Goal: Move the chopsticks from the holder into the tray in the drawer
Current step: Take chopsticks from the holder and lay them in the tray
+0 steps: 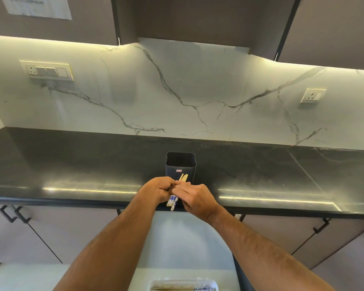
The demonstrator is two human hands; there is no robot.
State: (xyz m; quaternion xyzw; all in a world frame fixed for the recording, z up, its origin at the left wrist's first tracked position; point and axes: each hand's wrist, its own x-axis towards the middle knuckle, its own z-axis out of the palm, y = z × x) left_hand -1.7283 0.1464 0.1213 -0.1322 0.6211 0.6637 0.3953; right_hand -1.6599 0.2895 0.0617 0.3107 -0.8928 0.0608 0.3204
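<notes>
A: Where are the pale wooden chopsticks with blue-and-white patterned ends (173,200)?

B: In both hands, just over the front edge of the dark stone bench (72,164). They are bundled and tilted, plain tips up towards the holder, patterned ends down past the bench edge.

A: How does each hand grip them?

B: The left hand (161,191) has its fingers curled round the bundle from the left side. The right hand (194,197) meets it from the right, fingers curled onto the same sticks near their upper part. The tips stick out above the knuckles, the patterned ends below the palms.

A: And the holder?

B: The dark rectangular ribbed holder (180,164) stands upright on the bench just behind the hands, near the front edge. I cannot see any sticks inside it.

A: The drawer?

B: The open drawer with a pale liner (177,238) lies below the hands. The clear plastic tray (182,285) sits at the bottom edge of the view, with at least one patterned chopstick (202,288) lying in it.
</notes>
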